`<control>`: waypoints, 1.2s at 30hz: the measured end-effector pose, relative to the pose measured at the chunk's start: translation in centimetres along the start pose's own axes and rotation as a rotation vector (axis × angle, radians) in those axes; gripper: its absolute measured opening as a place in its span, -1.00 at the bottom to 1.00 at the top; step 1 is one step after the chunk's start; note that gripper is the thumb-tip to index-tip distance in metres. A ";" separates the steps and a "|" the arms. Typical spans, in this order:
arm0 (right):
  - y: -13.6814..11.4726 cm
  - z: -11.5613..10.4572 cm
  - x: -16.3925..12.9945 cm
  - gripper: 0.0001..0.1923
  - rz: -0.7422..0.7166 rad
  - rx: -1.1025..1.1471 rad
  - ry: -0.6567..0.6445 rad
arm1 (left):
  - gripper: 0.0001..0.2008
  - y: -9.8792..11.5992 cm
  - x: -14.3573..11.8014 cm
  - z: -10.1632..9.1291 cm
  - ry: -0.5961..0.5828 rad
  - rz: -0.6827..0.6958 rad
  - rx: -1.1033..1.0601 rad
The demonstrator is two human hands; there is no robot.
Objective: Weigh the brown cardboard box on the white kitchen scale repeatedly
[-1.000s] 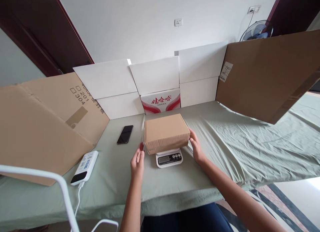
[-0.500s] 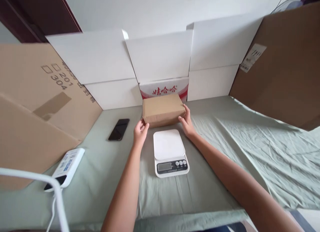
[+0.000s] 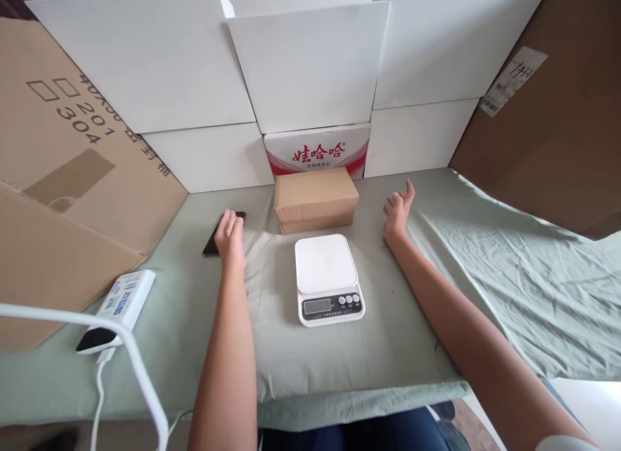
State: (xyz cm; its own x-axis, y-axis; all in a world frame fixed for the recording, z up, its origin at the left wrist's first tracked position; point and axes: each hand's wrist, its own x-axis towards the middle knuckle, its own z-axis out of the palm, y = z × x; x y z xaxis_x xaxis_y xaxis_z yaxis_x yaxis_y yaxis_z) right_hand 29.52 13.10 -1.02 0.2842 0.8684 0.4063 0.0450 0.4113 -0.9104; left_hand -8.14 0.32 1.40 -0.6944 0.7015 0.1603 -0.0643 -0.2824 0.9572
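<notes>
A small brown cardboard box point(image 3: 315, 195) stands on the green cloth, in front of the white panels, with neither hand on it. Behind a white kitchen scale point(image 3: 326, 263) it sits close; the scale's platform is bare and its display looks blank. My left hand point(image 3: 229, 234) is left of the box, over the right side of a black smartphone point(image 3: 212, 244), fingers loosely bent and holding nothing visible; whether it touches the phone is unclear. Right of the box, my right hand point(image 3: 398, 211) is open with its fingers apart.
A white power bank point(image 3: 127, 302) with a cable lies at the left, and a white curved tube point(image 3: 121, 331) crosses the near left corner. Large cardboard panels point(image 3: 63, 153) close the left and right sides. A red-printed white carton point(image 3: 317, 147) stands behind the box.
Both hands have let go of the cardboard box and moved apart, the left one towards the smartphone, the right one outward. The box stays behind the scale. My view has tilted down.
</notes>
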 end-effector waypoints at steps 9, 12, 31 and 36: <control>-1.0 1.7 -1.1 -0.41 0.208 0.110 -0.075 | -0.40 -0.9 -1.3 2.0 -0.138 -0.057 0.018; -1.5 2.9 -2.4 -0.37 0.183 0.131 -0.336 | -0.42 -1.6 -2.0 3.3 -0.305 -0.068 0.045; -7.7 -5.7 -13.3 -0.17 -0.328 -0.184 -0.531 | -0.64 3.1 -15.8 -2.9 -0.379 0.234 0.416; -8.1 -5.3 -13.6 -0.18 -0.283 -0.158 -0.555 | -0.58 2.7 -16.3 -3.1 -0.350 0.175 0.407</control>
State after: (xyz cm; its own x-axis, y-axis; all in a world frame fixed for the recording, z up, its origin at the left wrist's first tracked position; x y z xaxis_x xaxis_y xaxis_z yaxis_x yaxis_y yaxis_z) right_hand 30.33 -3.54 0.42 -0.2958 0.7639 0.5735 0.1981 0.6364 -0.7455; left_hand 0.79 -13.94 0.60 -0.3860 0.8618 0.3292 0.3600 -0.1879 0.9138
